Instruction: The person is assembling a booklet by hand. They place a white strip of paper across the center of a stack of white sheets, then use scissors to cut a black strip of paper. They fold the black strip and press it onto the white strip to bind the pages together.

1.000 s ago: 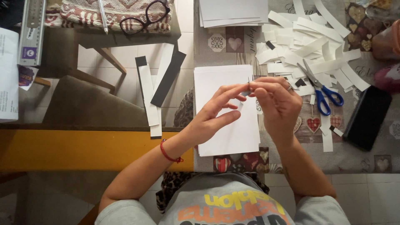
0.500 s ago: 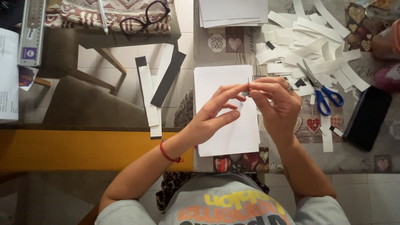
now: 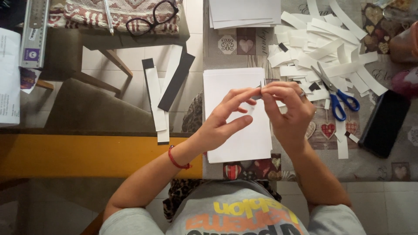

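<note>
Fingers of both hands pinch small folded paper piece point(image 3: 258, 89) over flat white sheets point(image 3: 235, 139).

A grey T-shirt point(image 3: 237, 211) with orange and yellow lettering; a thin red bracelet point(image 3: 176, 160) circles the left wrist, arms bare.

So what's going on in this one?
A person is pinching a small paper piece between the fingertips of both hands, left hand and right hand, above a white sheet on the table. Blue-handled scissors lie to the right beside a pile of cut white strips.
</note>
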